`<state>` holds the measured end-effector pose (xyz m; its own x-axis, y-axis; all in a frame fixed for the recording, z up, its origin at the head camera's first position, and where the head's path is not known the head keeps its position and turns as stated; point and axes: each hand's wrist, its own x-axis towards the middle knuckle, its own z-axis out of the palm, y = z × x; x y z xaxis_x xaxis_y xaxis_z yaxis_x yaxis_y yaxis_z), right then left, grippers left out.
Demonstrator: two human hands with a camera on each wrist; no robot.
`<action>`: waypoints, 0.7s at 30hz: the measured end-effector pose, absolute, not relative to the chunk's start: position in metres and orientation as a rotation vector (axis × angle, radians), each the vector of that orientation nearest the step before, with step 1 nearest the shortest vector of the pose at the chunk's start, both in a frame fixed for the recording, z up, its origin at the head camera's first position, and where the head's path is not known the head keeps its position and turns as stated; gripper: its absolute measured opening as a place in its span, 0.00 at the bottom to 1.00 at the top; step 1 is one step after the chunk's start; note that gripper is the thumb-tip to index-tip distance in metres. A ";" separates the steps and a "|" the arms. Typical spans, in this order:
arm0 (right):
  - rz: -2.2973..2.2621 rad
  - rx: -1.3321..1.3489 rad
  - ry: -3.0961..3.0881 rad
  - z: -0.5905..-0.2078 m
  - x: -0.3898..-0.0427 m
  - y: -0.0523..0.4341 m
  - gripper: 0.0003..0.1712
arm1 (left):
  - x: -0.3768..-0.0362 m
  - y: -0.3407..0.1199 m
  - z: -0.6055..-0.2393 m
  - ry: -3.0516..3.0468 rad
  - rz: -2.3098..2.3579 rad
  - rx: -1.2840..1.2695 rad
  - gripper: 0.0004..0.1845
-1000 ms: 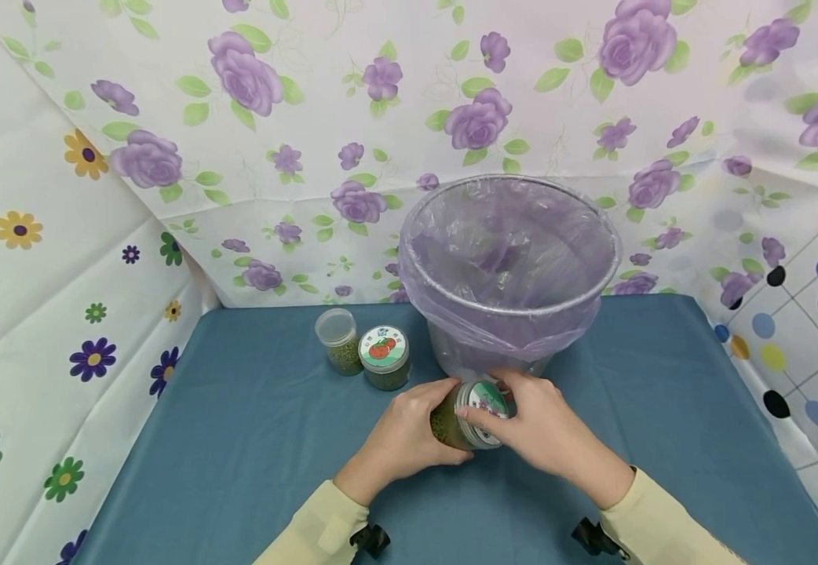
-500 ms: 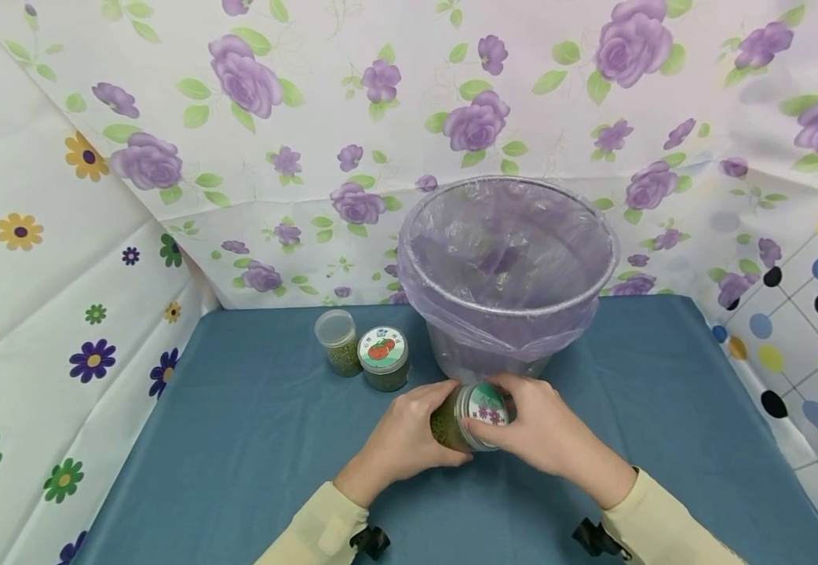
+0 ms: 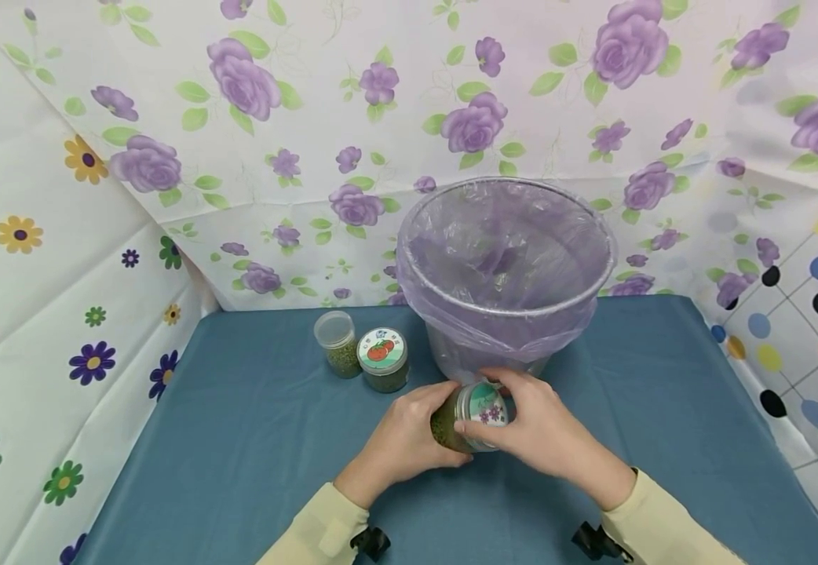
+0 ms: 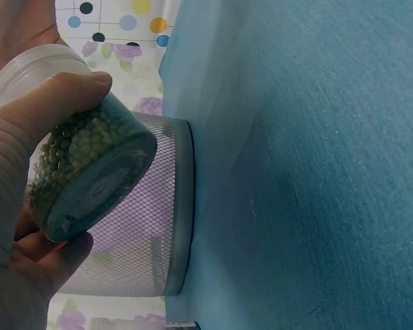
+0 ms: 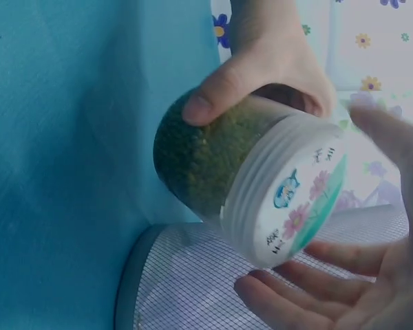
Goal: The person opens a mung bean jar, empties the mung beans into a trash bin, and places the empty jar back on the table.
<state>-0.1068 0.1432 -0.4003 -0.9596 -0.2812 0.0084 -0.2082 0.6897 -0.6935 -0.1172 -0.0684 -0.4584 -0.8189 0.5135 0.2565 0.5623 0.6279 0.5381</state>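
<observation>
the left hand (image 3: 409,439) grips a clear jar (image 3: 460,420) of green beans, tilted, while the right hand (image 3: 532,431) grips its flower-labelled white lid (image 3: 485,406).

We see a teal-blue tablecloth (image 3: 239,439), and standing on it a silver-grey mesh bin (image 3: 483,357) lined with a see-through lilac bag (image 3: 504,259). In front of the bin, the jar (image 3: 467,417) is clear with olive-green beans inside and a white lid printed in green with pink flowers; left of the bin, one small jar (image 3: 384,359) has a white and green lid with a red tomato picture, and the other (image 3: 337,342) a plain clear lid over green beans. Behind the bin hangs a white sheet (image 3: 381,118) with purple roses and green leaves, to its left a white sheet (image 3: 41,259) with yellow, purple and green daisies, to its right one (image 3: 805,314) with blue, black and yellow dots, while our sleeves (image 3: 317,526) are pale yellow.
</observation>
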 end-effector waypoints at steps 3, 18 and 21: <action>-1.152 -0.284 2.784 -0.401 -0.108 0.142 0.42 | -0.117 -0.068 -0.458 -2.771 -0.940 -0.911 0.49; -1.078 -0.282 2.733 -0.403 -0.106 0.143 0.35 | -0.117 -0.066 -0.461 -2.761 -0.944 -0.936 0.48; -1.047 -0.343 2.755 -0.404 -0.107 0.145 0.39 | -0.117 -0.066 -0.461 -2.758 -0.941 -0.936 0.48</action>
<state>-0.1068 0.1454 -0.4041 -0.9583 -0.2743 -0.0802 -0.1518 0.7263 -0.6704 -0.1168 -0.0659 -0.4612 -0.8101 0.5255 0.2601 0.5749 0.6247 0.5285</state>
